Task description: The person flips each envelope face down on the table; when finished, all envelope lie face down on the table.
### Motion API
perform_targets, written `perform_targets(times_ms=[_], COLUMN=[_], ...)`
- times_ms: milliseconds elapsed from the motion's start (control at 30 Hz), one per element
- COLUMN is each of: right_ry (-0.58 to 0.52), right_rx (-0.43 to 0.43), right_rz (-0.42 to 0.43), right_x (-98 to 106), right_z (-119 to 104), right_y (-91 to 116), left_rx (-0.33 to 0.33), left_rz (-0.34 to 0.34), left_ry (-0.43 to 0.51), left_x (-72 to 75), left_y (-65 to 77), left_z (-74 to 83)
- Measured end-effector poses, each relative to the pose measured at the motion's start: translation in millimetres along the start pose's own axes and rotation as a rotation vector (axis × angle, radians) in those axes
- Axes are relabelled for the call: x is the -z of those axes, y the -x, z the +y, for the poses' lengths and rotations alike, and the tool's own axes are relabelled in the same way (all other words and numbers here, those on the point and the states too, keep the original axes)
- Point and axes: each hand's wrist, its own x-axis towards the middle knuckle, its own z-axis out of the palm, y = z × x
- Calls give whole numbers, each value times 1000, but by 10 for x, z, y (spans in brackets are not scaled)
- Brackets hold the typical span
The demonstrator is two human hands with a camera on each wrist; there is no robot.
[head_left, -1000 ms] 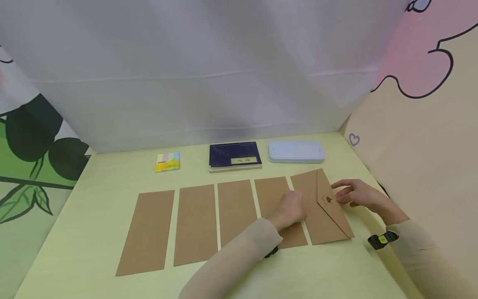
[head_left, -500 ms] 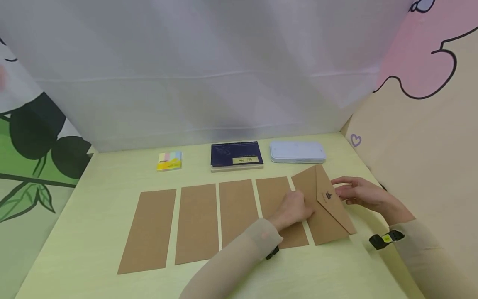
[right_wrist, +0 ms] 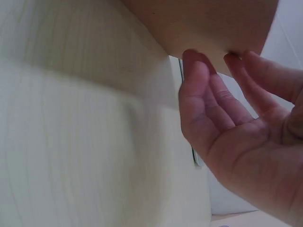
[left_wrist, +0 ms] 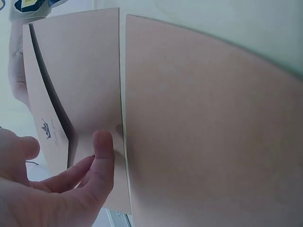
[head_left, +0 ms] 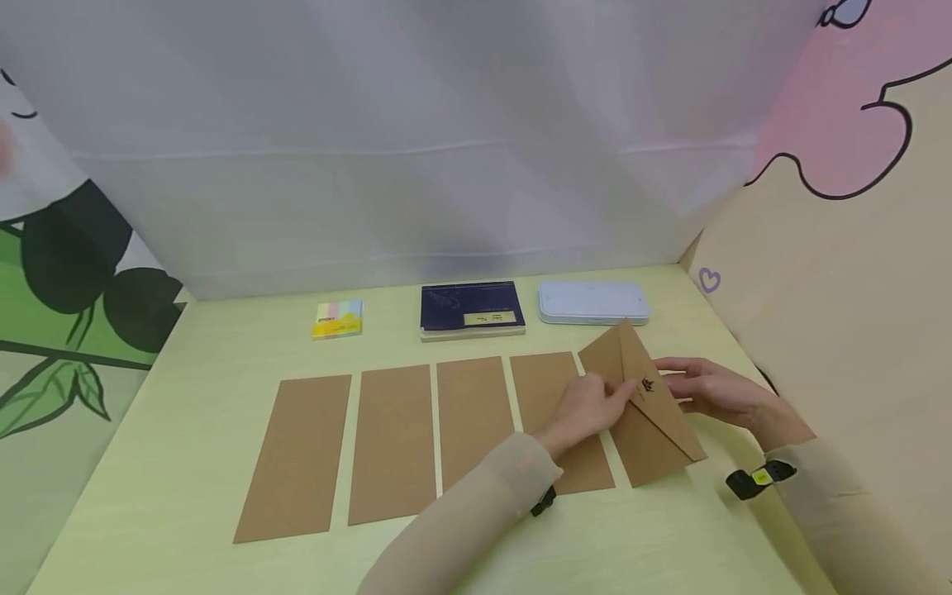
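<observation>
A kraft paper envelope [head_left: 650, 430] with a pointed flap and a small dark crown print lies at the right end of a row. Its right side is lifted off the table, tilting toward the left. My right hand [head_left: 717, 392] is behind that raised side; in the right wrist view its fingertips touch the envelope's underside [right_wrist: 203, 23], thumb on the same side. My left hand [head_left: 583, 413] is over the envelope's left part, its fingers [left_wrist: 102, 151] loosely bent at the surface beside the flap. Whether they press on the paper I cannot tell.
Several plain brown envelopes [head_left: 293, 454] lie flat in a row to the left, narrow gaps between them. Behind them are a sticky-note pack [head_left: 338, 320], a dark blue book [head_left: 468, 306] and a pale case [head_left: 592, 302]. A white curtain [head_left: 416, 207] hangs behind the table.
The right side of the flapped envelope has risen and tilted further left, with my right hand following behind it. My left thumb has moved right, out over the flap.
</observation>
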Motion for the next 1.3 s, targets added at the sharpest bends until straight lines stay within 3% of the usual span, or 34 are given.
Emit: perform_targets(times_ms=[200,467,967,1300], right_ry=[160,222,208,201], right_rx=[-4,-2,-12,12], right_rz=[-41,-101,-86,-67], right_x=[-49,-125,-207,-212], right_z=[101,156,169,184], right_y=[-71,-121,-161,-164], left_rx=[-4,-5,-48,-74], left_rz=[-3,4,30,45], left_ry=[9,33,120,94], left_x=[12,20,58,42], left_y=[4,10,-11,8], left_z=[-6,7,25,89])
